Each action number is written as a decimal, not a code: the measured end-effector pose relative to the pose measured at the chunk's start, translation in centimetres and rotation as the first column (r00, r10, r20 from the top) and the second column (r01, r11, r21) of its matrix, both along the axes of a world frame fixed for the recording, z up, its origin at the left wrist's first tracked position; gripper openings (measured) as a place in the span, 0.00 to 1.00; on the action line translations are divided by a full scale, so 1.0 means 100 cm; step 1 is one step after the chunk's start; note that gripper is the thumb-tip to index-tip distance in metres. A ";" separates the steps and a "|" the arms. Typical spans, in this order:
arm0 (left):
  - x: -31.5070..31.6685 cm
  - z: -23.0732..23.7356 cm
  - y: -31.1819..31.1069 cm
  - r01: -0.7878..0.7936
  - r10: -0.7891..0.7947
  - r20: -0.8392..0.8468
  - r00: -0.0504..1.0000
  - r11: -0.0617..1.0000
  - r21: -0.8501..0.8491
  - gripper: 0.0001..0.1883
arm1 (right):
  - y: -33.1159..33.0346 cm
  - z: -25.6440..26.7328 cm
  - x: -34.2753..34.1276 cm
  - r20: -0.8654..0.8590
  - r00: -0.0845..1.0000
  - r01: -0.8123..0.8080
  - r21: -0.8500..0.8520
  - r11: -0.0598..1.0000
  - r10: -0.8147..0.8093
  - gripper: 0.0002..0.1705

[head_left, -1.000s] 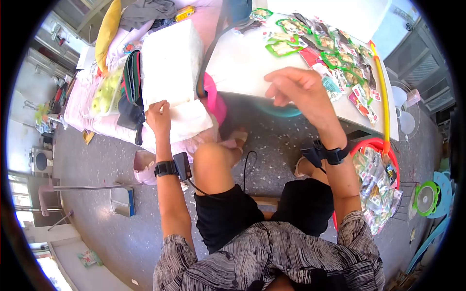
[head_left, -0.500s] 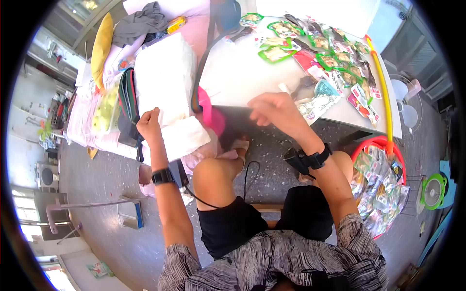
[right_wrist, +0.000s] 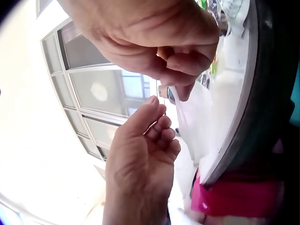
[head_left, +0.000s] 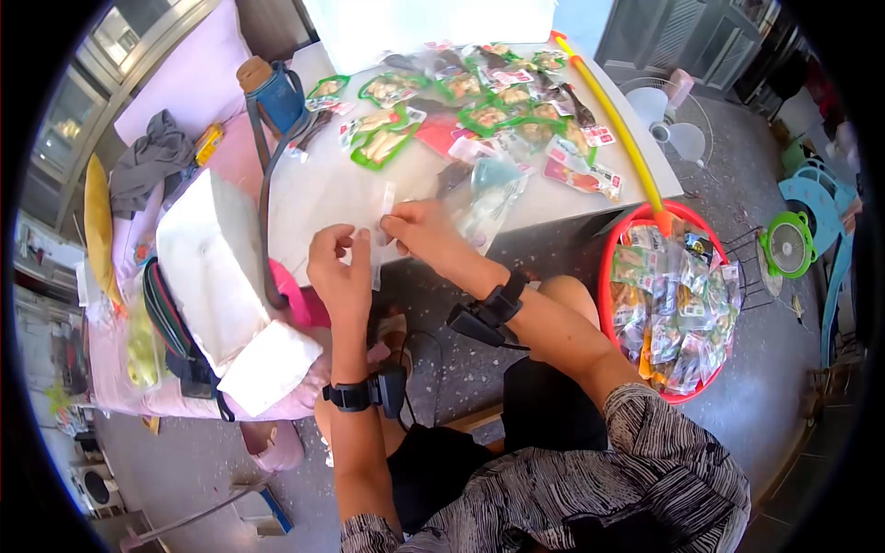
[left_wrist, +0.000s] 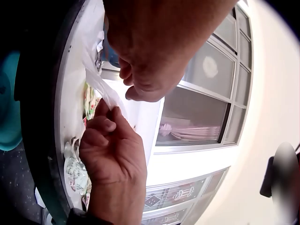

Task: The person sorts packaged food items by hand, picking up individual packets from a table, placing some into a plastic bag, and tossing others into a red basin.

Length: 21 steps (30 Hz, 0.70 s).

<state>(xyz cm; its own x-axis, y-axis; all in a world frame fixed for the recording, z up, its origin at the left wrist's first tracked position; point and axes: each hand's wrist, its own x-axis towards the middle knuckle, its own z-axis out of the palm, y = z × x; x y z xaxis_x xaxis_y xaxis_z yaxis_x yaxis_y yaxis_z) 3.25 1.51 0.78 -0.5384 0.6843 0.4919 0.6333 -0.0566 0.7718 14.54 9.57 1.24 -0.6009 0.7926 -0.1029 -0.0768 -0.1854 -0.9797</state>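
Both hands meet over the near edge of the white table. My right hand pinches a thin, translucent whitish plastic bag between thumb and forefinger. The bag hangs down limply from that pinch in the right wrist view. Just left of it is my left hand, thumb raised and fingers loosely bent with nothing between them. In the right wrist view, the left hand stands close beside the bag. A clear packet with blue-green print lies on the table beyond the right wrist.
Several green-edged food packets spread over the table's far side. A yellow pole runs along its right edge, above a red basin full of packets. At left, a white stack lies on the pink bed, near a blue flask.
My left hand has left the white stack and come right to the table edge. The right hand has met it there, now pinching the plastic bag. The head view has turned right.
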 end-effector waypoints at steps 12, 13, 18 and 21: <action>0.007 -0.022 0.000 0.376 -0.311 0.500 0.808 0.926 -0.032 0.07 | 0.012 -0.026 -0.011 -0.026 0.999 0.047 0.235 0.971 -0.042 0.12; 0.005 -0.017 -0.001 0.390 -0.325 0.545 0.773 0.921 -0.003 0.05 | 0.011 -0.025 -0.011 -0.033 0.999 0.041 0.230 0.972 -0.034 0.12; -0.005 -0.016 -0.002 0.386 -0.308 0.730 0.610 0.920 0.065 0.05 | 0.013 -0.016 -0.008 0.001 1.000 -0.013 0.225 0.974 0.013 0.12; -0.005 -0.016 -0.001 0.345 -0.283 0.715 0.639 0.937 0.063 0.05 | 0.013 -0.017 -0.010 0.009 1.000 -0.025 0.238 0.971 0.023 0.13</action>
